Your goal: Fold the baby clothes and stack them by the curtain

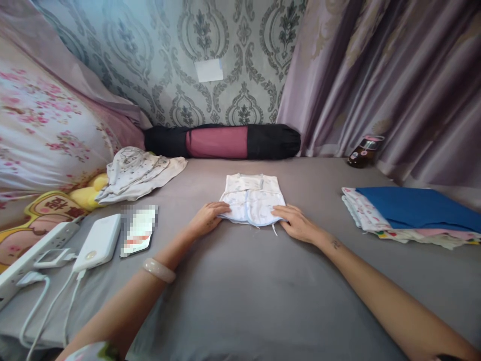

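A small white baby garment [259, 203] with pale blue edging and a faint print lies folded on the grey bed sheet, its upper part doubled over. A thin white tie trails from its near edge. At its near left corner, my left hand [208, 218] has its fingers closed on the fabric. My right hand [298, 224] grips the near right corner in the same way, fingertips over the cloth. The thumbs are partly hidden.
Loose printed clothes [141, 173] lie left, near a phone [138, 230], white power bank [99, 240] and power strip [37, 255] with cables. Folded cloths topped with blue [417, 208] sit right, a dark bottle [363, 152] behind. A black and maroon roll [218, 142] lines the wall.
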`<state>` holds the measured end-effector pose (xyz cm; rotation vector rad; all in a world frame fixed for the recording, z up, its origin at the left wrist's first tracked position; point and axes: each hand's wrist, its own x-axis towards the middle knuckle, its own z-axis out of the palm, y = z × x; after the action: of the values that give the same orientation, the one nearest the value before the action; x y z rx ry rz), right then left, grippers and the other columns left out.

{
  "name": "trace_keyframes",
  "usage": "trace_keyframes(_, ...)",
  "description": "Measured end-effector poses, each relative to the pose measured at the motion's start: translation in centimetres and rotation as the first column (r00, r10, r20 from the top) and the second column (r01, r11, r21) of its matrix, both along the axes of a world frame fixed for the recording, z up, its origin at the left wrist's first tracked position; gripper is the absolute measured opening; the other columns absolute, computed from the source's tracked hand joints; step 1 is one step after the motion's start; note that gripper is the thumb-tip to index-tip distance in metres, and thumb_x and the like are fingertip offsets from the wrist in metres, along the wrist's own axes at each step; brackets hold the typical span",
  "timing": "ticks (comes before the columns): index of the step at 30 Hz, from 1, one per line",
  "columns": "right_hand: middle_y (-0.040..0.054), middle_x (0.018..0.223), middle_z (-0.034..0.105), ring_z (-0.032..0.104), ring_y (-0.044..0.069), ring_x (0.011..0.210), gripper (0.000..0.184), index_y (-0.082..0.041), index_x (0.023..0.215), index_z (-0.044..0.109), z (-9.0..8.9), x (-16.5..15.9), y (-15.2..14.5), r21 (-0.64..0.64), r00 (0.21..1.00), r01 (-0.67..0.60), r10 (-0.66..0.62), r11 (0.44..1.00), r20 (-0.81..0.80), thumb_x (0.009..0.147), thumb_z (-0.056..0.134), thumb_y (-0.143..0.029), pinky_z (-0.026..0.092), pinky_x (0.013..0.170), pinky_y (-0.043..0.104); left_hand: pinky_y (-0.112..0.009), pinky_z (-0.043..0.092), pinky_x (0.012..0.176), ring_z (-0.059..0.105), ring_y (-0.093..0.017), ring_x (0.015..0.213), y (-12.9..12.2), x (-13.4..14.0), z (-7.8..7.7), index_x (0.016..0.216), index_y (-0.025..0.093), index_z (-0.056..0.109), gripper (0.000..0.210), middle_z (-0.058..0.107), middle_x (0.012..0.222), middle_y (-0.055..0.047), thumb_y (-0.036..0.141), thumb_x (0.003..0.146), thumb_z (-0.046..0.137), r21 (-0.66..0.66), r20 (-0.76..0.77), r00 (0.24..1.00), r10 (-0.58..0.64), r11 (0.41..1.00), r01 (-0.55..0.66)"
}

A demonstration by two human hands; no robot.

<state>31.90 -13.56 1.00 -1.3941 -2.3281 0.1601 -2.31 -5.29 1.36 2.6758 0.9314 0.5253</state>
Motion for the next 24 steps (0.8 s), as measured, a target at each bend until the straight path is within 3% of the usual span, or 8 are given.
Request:
trace_keyframes(3, 0.0047, 0.123, 0.066, 0.060, 0.020, 0.115, 0.040, -0.025, 0.120, 0.064, 0.6, -0.1, 0.8, -0.053, 0.995, 0.029, -0.034, 0.998, -0.098, 0.088, 0.042, -0.015, 0.042, 0.104, 0.040, -0.035, 0.046, 0.098, 0.062, -0.021, 0.111, 0.5, 0.5, 0.4, 0.112, 0.022, 0.064, 0.032, 0.068, 0.118, -0.007, 0.024, 0.090, 0.042, -0.083, 0.066, 0.995, 0.071, 0.994, -0.066)
trace_keyframes(8, 0.0035, 0.123, 0.066, 0.062, 0.020, 0.112, 0.040, -0.026, 0.129, 0.058, 1.6, -0.5, 2.2, -0.071, 0.962, 0.184, -0.195, 0.980, -0.192, 0.093, 0.040, -0.022, 0.049, 0.095, 0.033, -0.030, 0.049, 0.086, 0.067, -0.022, 0.101, 1.1, 1.8, 1.4, 0.117, 0.024, 0.063, 0.035, 0.072, 0.109, -0.005, 0.025, 0.090, 0.041, -0.158, 0.107, 0.960, 0.259, 0.958, -0.241)
trace_keyframes(17, 0.0048, 0.128, 0.062, 0.058, 0.022, 0.116, 0.048, -0.026, 0.133, 0.054, 1.1, -0.9, 6.8, 0.077, 0.932, 0.344, -0.330, 0.936, -0.152, 0.088, 0.040, -0.014, 0.048, 0.096, 0.034, -0.027, 0.048, 0.077, 0.067, -0.020, 0.091, 4.7, 4.2, 1.0, 0.123, 0.025, 0.060, 0.042, 0.073, 0.097, -0.005, 0.016, 0.087, 0.041, -0.086, 0.145, 0.908, 0.393, 0.919, -0.384)
trace_keyframes(24, 0.0060, 0.126, 0.062, 0.057, 0.022, 0.114, 0.047, -0.023, 0.133, 0.054, 1.5, -1.1, 10.0, 0.069, 0.922, 0.385, -0.381, 0.920, -0.065, 0.090, 0.036, -0.013, 0.044, 0.098, 0.033, -0.034, 0.048, 0.085, 0.064, -0.025, 0.102, 7.8, 5.8, 0.0, 0.125, 0.021, 0.058, 0.039, 0.069, 0.112, -0.009, 0.019, 0.090, 0.038, -0.094, 0.189, 0.887, 0.422, 0.906, -0.412)
